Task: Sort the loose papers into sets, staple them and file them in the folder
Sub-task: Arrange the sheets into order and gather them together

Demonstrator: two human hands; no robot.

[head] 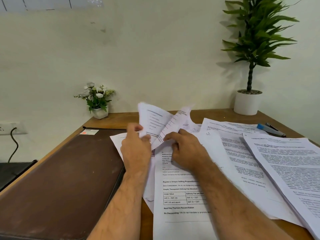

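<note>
Loose printed sheets cover the middle and right of the wooden desk (110,119). My left hand (136,144) grips the lower left edge of a few lifted, curling sheets (155,122). My right hand (185,149) pinches the same lifted sheets from the right, its fingers curled under them. Below my hands lies a printed letter with a fee table (180,196). A thick stack of pages (290,163) lies at the right, with more sheets (230,146) fanned beside it. The brown leather folder (57,179) lies closed on the left. A blue stapler (270,129) rests at the back right.
A small white pot of white flowers (97,101) stands at the desk's back left corner. A tall green plant in a white pot (247,101) stands at the back right. A wall socket with a black cable (12,129) is on the left wall.
</note>
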